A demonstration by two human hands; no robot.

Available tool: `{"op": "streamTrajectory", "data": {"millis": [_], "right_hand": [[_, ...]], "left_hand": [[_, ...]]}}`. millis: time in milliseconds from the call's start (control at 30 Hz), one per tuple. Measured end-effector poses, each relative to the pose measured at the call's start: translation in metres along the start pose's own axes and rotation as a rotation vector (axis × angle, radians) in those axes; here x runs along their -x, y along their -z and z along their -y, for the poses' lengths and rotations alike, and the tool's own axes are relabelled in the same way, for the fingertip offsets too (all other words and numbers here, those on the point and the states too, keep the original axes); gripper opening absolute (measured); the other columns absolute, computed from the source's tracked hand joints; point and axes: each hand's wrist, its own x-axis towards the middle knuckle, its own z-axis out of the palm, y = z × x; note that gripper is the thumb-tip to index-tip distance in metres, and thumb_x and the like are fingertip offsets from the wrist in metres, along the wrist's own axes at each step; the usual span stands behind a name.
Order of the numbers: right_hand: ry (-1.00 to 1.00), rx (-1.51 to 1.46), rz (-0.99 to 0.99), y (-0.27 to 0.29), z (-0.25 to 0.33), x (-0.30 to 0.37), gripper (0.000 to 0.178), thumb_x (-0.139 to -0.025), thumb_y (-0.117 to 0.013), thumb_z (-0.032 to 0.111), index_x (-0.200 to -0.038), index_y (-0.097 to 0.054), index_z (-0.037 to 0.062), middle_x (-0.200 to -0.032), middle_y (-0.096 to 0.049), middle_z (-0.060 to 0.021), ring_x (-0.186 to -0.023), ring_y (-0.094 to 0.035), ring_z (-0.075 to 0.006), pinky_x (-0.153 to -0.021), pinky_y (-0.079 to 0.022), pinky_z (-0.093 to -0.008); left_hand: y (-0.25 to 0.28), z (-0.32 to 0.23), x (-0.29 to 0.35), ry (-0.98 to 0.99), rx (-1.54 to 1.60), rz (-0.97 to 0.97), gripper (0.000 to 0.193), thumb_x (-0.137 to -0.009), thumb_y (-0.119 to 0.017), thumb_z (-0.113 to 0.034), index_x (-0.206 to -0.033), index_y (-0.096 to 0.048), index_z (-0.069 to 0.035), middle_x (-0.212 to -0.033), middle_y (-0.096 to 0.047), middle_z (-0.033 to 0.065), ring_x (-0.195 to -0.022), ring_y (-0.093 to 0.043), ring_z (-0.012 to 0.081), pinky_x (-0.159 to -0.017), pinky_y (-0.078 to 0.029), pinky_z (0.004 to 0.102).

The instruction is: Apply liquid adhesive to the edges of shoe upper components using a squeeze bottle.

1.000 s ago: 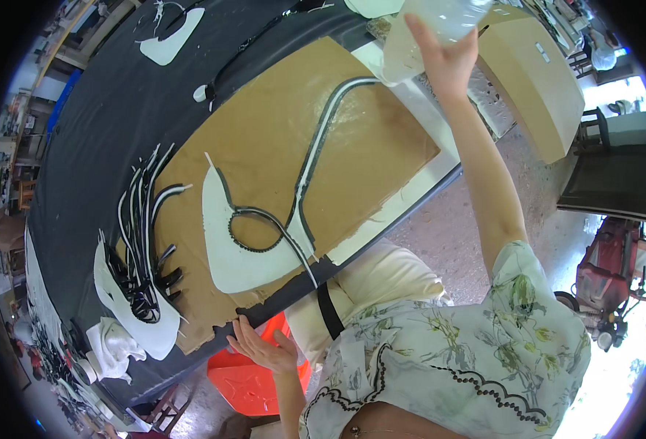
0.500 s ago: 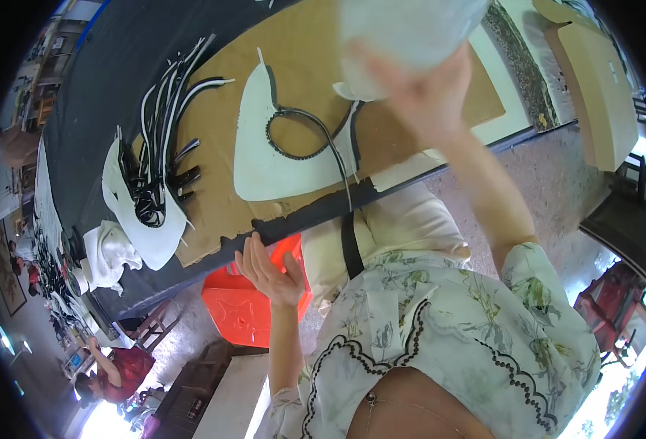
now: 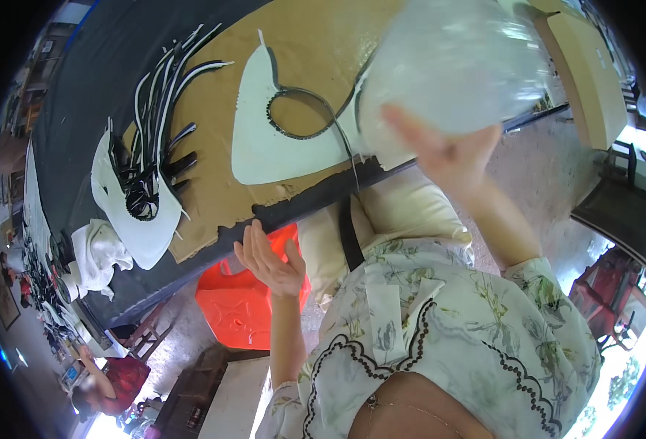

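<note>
On the bench point(image 3: 67, 132), black-and-white strips point(image 3: 141, 199) and a white cloth point(image 3: 100, 252) crowd the left; a white panel point(image 3: 293, 159) lies on brown board point(image 3: 207, 139), narrow tip pointing away. The right hand point(image 3: 451, 150)'s fingers grip a translucent container point(image 3: 454, 66) hiding the panel's right end (too blurred to tell its long axis). The left hand point(image 3: 270, 257)'s fingers extend, released, beside the slanting front edge.

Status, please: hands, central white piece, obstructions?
Right hand holding translucent item. Left hand open near table edge. Central white piece on cardboard; item partly hides cardboard.
</note>
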Motion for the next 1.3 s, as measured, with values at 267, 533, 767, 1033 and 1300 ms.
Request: {"op": "streamTrajectory", "data": {"millis": [267,533,767,1033,1300], "right_hand": [[-0.222,-0.223,-0.006,-0.003,0.027,0.006,0.025,-0.067,-0.076,0.002,-0.088,-0.063,-0.0028,-0.085,-0.066,-0.0075,-0.077,-0.063,-0.0161,-0.073,-0.050,-0.0268],[-0.261,-0.278,0.003,0.010,0.003,0.011,0.029,-0.071,-0.072,0.001,-0.097,-0.060,-0.0041,-0.085,-0.065,-0.0084,-0.079,-0.063,-0.0150,-0.071,-0.051,-0.0276],[-0.786,-0.730,-0.345,0.057,-0.078,-0.018,0.044,-0.089,-0.054,0.030,-0.116,-0.049,-0.0041,-0.108,-0.059,-0.0130,-0.098,-0.059,-0.0263,-0.081,-0.050,-0.0387],[-1.062,-1.079,-0.131,0.057,-0.118,0.008,0.057,-0.092,-0.045,0.042,-0.125,-0.042,-0.0034,-0.122,-0.050,-0.0178,-0.117,-0.048,-0.0301,-0.092,-0.045,-0.0430],[-1.033,-1.048,-0.214,0.054,-0.141,0.006,0.054,-0.089,-0.052,0.039,-0.122,-0.044,-0.0031,-0.113,-0.056,-0.0184,-0.105,-0.056,-0.0281,-0.090,-0.046,-0.0409]], "left_hand": [[0.003,0.000,-0.002,0.001,0.014,-0.015,0.048,-0.089,-0.050,-0.022,-0.124,-0.039,0.009,-0.121,-0.052,0.0196,-0.113,-0.047,0.0341,-0.103,-0.026,0.0485],[0.018,-0.002,-0.024,0.277,0.351,-0.188,0.041,-0.083,-0.055,-0.007,-0.119,-0.045,0.010,-0.105,-0.055,0.0192,-0.098,-0.052,0.0314,-0.088,-0.038,0.0442],[0.019,0.003,-0.122,0.264,0.016,-0.011,0.034,-0.077,-0.069,-0.024,-0.101,-0.060,-0.002,-0.109,-0.052,0.0132,-0.102,-0.048,0.0302,-0.090,-0.036,0.0394],[-0.007,0.011,-0.135,0.484,0.251,0.317,0.048,-0.061,-0.079,-0.033,-0.094,-0.060,-0.004,-0.111,-0.048,0.0122,-0.101,-0.046,0.0283,-0.087,-0.038,0.0386],[-0.015,0.021,-0.169,0.672,0.379,0.446,0.044,-0.058,-0.081,-0.025,-0.085,-0.059,0.002,-0.096,-0.054,0.0146,-0.089,-0.054,0.0231,-0.077,-0.045,0.0330]]}}
